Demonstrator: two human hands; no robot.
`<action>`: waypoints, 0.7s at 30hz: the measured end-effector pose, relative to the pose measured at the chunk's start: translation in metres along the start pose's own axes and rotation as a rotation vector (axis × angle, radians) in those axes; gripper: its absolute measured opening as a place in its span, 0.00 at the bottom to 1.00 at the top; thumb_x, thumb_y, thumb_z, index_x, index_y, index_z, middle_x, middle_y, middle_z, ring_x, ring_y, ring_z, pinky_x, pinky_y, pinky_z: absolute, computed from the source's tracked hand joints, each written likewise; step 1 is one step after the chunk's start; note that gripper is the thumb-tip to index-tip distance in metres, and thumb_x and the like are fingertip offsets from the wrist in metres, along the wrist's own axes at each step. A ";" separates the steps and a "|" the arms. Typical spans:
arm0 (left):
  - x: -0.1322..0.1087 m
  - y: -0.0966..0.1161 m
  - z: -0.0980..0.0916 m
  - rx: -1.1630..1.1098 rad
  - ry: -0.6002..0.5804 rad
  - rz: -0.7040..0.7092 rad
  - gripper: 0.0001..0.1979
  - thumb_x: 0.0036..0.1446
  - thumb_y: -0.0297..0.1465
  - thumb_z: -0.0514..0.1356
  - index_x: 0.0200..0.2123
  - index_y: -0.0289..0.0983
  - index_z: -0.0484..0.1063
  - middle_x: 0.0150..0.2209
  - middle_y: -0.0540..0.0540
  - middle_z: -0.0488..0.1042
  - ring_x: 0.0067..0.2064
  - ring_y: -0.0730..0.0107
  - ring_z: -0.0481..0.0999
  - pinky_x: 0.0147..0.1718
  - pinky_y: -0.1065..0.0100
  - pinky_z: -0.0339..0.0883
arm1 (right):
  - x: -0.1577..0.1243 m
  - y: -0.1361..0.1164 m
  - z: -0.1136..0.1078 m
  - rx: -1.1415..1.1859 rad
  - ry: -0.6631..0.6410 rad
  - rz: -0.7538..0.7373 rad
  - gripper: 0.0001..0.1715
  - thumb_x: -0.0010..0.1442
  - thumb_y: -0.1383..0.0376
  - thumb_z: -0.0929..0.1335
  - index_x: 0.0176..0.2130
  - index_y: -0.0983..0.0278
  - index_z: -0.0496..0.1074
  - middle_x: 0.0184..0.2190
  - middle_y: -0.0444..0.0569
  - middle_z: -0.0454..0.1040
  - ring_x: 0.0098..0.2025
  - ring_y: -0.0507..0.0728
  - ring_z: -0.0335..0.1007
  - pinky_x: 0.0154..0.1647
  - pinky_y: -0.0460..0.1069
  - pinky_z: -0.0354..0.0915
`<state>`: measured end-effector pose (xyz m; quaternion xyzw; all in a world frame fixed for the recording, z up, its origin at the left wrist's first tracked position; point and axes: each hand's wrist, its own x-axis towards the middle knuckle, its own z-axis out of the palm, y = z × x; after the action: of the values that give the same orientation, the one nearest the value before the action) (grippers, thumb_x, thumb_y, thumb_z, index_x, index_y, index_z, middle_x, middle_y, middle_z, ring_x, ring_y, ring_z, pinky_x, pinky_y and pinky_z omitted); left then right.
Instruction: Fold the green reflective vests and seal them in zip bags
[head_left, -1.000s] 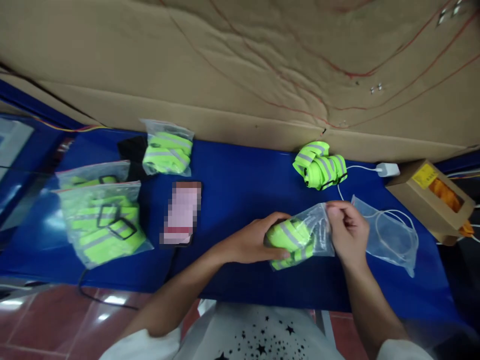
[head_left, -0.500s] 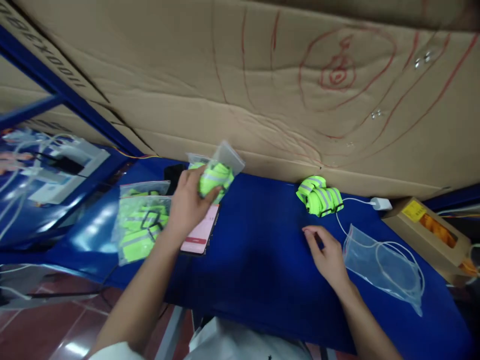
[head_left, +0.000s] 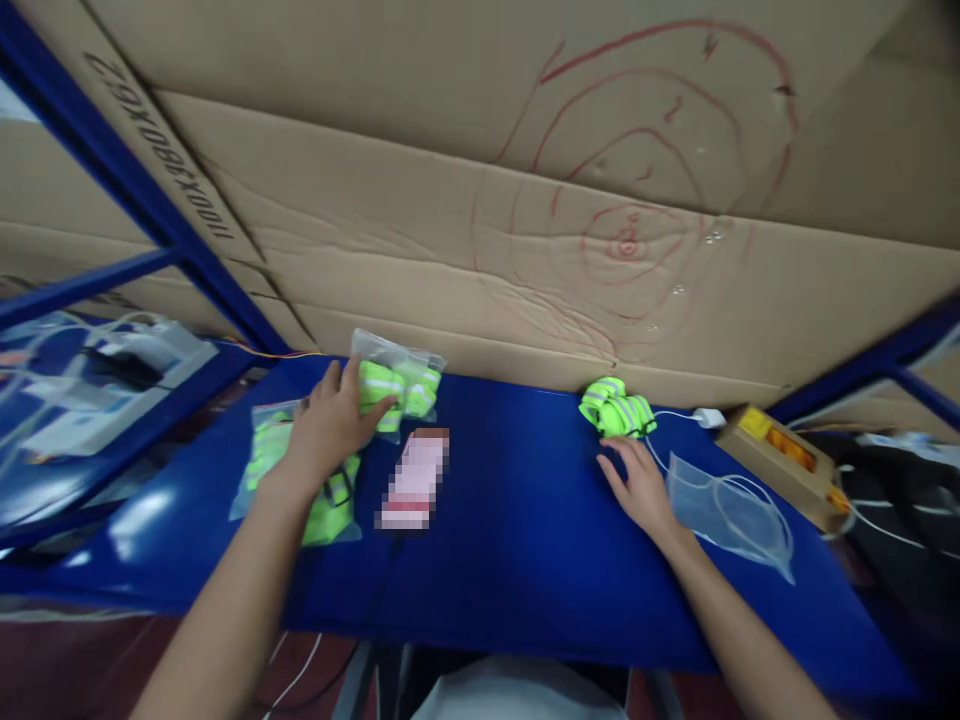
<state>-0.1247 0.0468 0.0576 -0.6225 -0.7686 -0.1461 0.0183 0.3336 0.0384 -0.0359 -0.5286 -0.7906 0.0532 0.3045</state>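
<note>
My left hand (head_left: 326, 425) is over the left side of the blue table with its fingers apart. Its thumb and forefinger lie against a clear zip bag (head_left: 381, 388) holding a neon-yellow reflective strap. A second such bag (head_left: 421, 390) rests right beside it. Partly under my left wrist lie more bagged reflective straps (head_left: 330, 515). My right hand (head_left: 641, 487) holds nothing, thumb and fingers apart. Its fingertips are just in front of a loose, rolled reflective strap (head_left: 619, 408); whether they touch it I cannot tell.
A phone (head_left: 416, 480) lies between my hands. To the right are a flat clear bag (head_left: 727, 515), a white cable with a plug (head_left: 709, 418) and a cardboard box (head_left: 784, 465). A cardboard wall (head_left: 420, 240) closes off the back; power strips (head_left: 124, 385) sit at far left.
My left hand has brought the bagged strap down and left onto the table, and its fingers have spread. My right hand has moved nearer the loose strap. The view has shifted.
</note>
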 end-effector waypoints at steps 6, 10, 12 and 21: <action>-0.079 0.046 0.013 -0.101 0.054 0.460 0.35 0.71 0.45 0.55 0.74 0.38 0.52 0.73 0.30 0.56 0.72 0.40 0.61 0.67 0.40 0.58 | 0.026 0.029 -0.005 -0.259 0.069 0.100 0.29 0.71 0.52 0.63 0.62 0.66 0.69 0.64 0.64 0.67 0.66 0.70 0.63 0.66 0.64 0.60; -0.139 0.088 0.035 -0.234 -0.209 0.831 0.32 0.70 0.43 0.57 0.73 0.48 0.54 0.74 0.38 0.56 0.73 0.48 0.61 0.69 0.40 0.56 | 0.033 0.036 0.014 -0.335 0.076 0.173 0.44 0.65 0.46 0.69 0.69 0.68 0.61 0.70 0.70 0.58 0.70 0.76 0.55 0.65 0.71 0.56; -0.152 0.111 0.050 -0.329 -0.286 0.839 0.30 0.68 0.40 0.60 0.71 0.46 0.60 0.73 0.37 0.59 0.72 0.46 0.63 0.68 0.37 0.56 | 0.037 0.036 0.021 -0.341 0.071 0.177 0.42 0.66 0.48 0.69 0.68 0.69 0.62 0.68 0.71 0.62 0.69 0.76 0.57 0.65 0.72 0.54; -0.103 0.184 0.110 -0.714 -0.077 0.626 0.28 0.68 0.35 0.58 0.69 0.38 0.60 0.66 0.33 0.68 0.67 0.49 0.69 0.65 0.45 0.65 | 0.036 0.013 0.015 -0.166 0.097 0.086 0.23 0.71 0.55 0.68 0.58 0.65 0.71 0.54 0.53 0.75 0.52 0.59 0.75 0.57 0.61 0.72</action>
<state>0.0926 0.0095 -0.0321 -0.7966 -0.4459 -0.3654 -0.1819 0.3270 0.0786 -0.0383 -0.5875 -0.7532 -0.0251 0.2948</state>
